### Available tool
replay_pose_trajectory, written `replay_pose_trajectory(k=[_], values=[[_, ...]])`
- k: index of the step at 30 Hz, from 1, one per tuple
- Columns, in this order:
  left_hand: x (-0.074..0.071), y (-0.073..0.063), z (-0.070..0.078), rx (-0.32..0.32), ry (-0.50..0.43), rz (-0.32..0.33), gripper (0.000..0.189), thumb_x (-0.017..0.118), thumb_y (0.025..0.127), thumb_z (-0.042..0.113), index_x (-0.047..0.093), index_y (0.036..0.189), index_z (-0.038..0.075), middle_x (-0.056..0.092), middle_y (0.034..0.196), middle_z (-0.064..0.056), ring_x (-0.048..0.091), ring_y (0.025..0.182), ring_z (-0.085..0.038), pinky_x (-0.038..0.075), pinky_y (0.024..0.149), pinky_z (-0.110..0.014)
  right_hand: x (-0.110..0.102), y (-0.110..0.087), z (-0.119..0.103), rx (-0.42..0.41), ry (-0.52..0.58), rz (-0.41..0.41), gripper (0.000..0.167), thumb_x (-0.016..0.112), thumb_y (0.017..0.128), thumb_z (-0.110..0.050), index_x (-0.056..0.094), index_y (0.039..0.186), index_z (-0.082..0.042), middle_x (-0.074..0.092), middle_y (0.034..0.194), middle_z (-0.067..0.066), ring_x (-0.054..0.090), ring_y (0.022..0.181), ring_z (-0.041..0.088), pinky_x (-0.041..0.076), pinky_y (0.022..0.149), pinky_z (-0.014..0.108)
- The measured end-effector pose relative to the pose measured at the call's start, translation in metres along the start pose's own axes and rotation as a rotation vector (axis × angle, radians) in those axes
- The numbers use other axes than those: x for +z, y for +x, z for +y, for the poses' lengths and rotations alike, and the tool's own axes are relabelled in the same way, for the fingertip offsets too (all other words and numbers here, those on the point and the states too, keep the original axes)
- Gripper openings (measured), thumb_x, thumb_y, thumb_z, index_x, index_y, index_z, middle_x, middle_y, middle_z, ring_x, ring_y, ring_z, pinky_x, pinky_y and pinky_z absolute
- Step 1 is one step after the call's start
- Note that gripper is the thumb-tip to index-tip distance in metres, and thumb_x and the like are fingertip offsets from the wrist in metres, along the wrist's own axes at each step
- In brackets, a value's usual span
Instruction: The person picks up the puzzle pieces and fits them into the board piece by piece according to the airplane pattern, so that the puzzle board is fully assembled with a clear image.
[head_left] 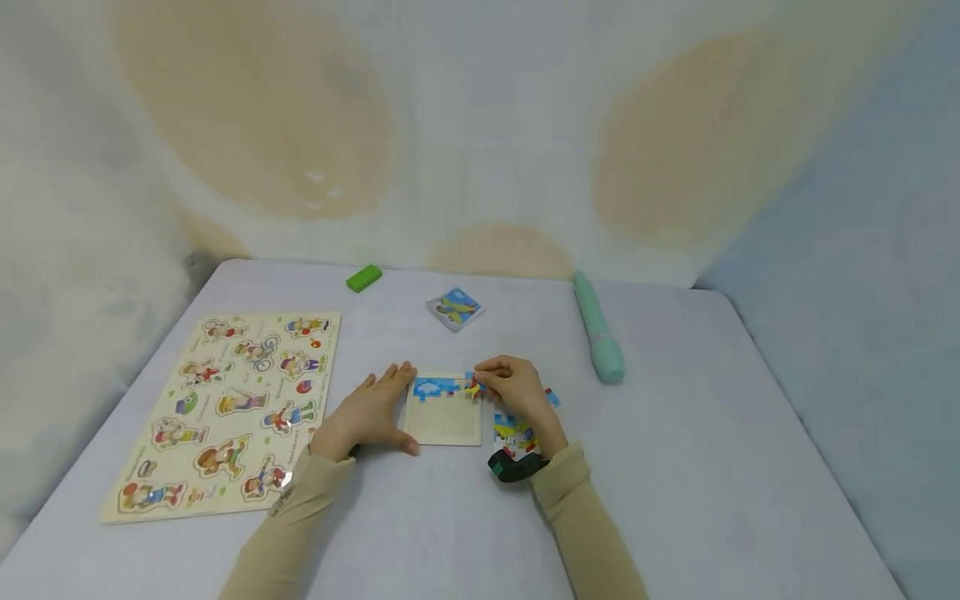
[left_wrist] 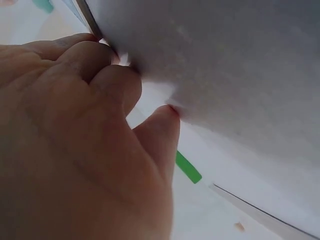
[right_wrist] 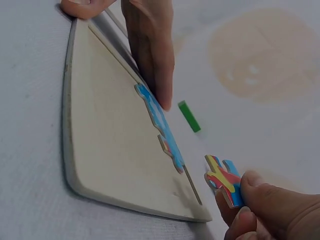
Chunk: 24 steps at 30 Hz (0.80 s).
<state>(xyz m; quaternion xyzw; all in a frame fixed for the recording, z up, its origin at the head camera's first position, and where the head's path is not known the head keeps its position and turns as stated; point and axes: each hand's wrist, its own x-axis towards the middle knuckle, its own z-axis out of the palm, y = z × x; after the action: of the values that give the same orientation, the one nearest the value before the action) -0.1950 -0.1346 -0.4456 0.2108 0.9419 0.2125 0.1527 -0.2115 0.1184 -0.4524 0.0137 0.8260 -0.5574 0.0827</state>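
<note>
A small wooden puzzle board (head_left: 447, 423) lies on the table with blue sky-patterned pieces (head_left: 435, 387) fitted along its far edge. My left hand (head_left: 372, 414) steadies its left side, fingers extended along the edge and thumb at the near corner. Between thumb and fingertips, my right hand (head_left: 519, 390) pinches a red, yellow and blue puzzle piece (right_wrist: 225, 182), held just above the board's far right corner in the right wrist view. Several loose colorful puzzle pieces (head_left: 513, 433) lie under the right wrist, partly hidden by it. In the left wrist view the board is mostly hidden.
On the left lies a large board of cartoon figures (head_left: 232, 408). Toward the back are a green block (head_left: 363, 277) and a small picture card (head_left: 456, 308) with an airplane. A mint-green folded umbrella (head_left: 597, 329) lies at the back right.
</note>
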Motion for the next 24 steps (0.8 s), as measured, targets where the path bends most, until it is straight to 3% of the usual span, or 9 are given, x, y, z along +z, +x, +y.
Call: replay_pose_trajectory(k=[5,13,24], values=[[0.005,0.002,0.0,-0.003,-0.005,0.0,0.122,0.09,0.057,0.045,0.027,0.152,0.002,0.022,0.16,-0.017,0.016,0.15,-0.037,0.013,0.122,-0.057,0.004,-0.002,0.002,-0.008,-0.009,-0.01,0.016,0.069,0.09,-0.02,0.073,0.101,-0.009,0.066,0.075,0.002,0.052,0.055,0.01,0.04,0.049,0.019],[0.003,0.004,0.001,0.018,-0.006,0.012,0.121,0.09,0.057,0.045,0.028,0.151,0.001,0.022,0.16,-0.017,0.016,0.15,-0.036,0.013,0.122,-0.056,0.014,-0.001,0.001,-0.014,-0.107,0.068,0.016,0.069,0.09,-0.023,0.074,0.1,-0.011,0.069,0.083,0.004,0.058,0.066,0.01,0.047,0.057,0.019],[0.002,0.003,0.003,0.005,0.001,0.018,0.121,0.09,0.057,0.045,0.028,0.151,0.001,0.023,0.16,-0.016,0.018,0.149,-0.036,0.014,0.122,-0.056,0.025,-0.006,-0.003,-0.062,-0.225,0.148,0.014,0.07,0.089,-0.022,0.074,0.095,-0.009,0.068,0.08,0.002,0.055,0.068,0.011,0.044,0.058,0.019]])
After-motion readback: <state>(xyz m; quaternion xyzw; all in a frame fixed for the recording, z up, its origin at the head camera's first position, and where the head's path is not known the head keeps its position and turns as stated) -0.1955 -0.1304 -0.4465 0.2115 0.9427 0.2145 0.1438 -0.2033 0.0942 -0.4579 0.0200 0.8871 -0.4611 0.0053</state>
